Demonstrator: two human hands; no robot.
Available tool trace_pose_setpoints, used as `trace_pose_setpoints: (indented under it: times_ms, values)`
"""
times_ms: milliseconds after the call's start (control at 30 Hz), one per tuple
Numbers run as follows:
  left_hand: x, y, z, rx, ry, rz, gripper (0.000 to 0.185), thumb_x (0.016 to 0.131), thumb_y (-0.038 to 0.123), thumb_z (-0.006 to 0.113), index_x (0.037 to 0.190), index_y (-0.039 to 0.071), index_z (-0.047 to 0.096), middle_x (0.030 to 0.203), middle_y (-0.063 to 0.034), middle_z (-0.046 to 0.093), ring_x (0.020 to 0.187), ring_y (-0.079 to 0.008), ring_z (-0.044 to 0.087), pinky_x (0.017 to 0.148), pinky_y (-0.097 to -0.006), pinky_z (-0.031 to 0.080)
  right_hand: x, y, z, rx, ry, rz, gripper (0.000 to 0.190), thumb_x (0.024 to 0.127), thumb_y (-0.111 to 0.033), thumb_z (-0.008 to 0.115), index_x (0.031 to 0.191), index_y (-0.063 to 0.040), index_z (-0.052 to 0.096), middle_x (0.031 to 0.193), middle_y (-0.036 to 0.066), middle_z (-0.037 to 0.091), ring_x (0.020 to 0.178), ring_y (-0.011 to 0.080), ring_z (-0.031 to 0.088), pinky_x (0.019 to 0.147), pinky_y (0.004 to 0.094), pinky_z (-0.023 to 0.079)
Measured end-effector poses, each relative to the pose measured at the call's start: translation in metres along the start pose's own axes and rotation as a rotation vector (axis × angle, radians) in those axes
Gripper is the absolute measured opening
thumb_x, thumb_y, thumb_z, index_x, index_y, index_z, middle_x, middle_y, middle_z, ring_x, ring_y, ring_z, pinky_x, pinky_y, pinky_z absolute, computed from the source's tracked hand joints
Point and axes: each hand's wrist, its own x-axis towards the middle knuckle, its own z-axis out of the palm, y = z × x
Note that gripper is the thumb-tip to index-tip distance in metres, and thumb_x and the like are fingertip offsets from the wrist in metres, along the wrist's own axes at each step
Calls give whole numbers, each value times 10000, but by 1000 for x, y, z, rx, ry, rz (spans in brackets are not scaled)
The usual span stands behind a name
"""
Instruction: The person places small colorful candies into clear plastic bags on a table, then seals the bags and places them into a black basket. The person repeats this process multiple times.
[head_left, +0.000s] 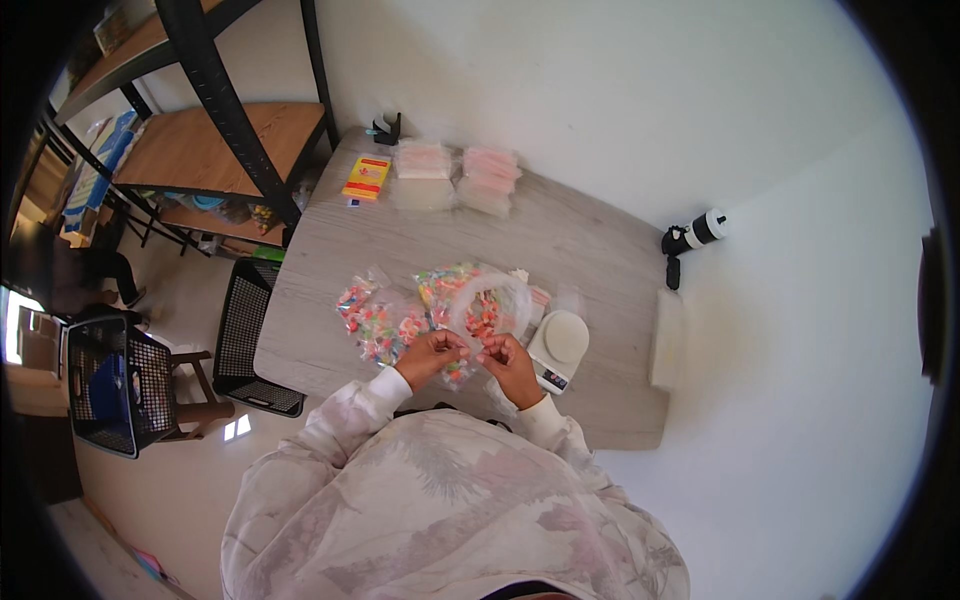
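My left hand (431, 360) and my right hand (513, 370) are close together over the near part of the table, thumbs and fingertips drawn in. Whatever thin, clear material may be between the fingertips is too faint to tell. Just beyond them stands a round translucent plastic container (527, 306) with red and orange wrapped candies (482, 313) inside. A clear bag of mixed candies (442, 281) lies against its left side. Further left are more bagged colourful candies (379, 322). To the right of my right hand sits a white kitchen scale (561, 345).
Stacks of clear plastic bags (424, 184) (489, 176), a yellow packet (367, 178) and a tape dispenser (386, 130) line the table's (592, 240) far side. A bottle (697, 232) stands by the wall. Black crates (251, 337) (120, 382), shelving (225, 142) and a seated person (82, 270) are leftward.
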Motion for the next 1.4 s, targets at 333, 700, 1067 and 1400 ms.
trace_pose_setpoints:
  times_ms: [333,700,1067,1400]
  values:
    - [8,-15,-5,163,28,99,123,831,136,678,878,36,626,835,17,625,744,-51,551,669,-212,450,-1,20,2,-49,7,-11,287,813,-2,639,1048,-50,481,848,8,547,778,76,520,707,226,424]
    - [11,-26,-6,100,10,-1,133,843,135,669,859,18,609,813,-22,613,733,-89,584,586,-238,504,-5,21,5,-6,-2,85,299,823,-12,633,1071,-46,471,882,17,543,805,81,517,715,228,432]
    - [8,-18,-5,93,27,17,147,829,125,680,878,12,599,855,-34,587,754,-109,602,526,-264,537,-9,14,6,6,12,161,326,826,-4,601,1118,-20,458,923,44,555,847,106,537,767,239,446]
    - [13,-31,-5,115,-27,53,108,847,119,650,873,22,613,827,-25,598,747,-115,608,515,-279,548,-8,32,7,-32,32,128,289,813,-5,599,1076,-20,479,921,38,535,830,91,521,733,228,433]
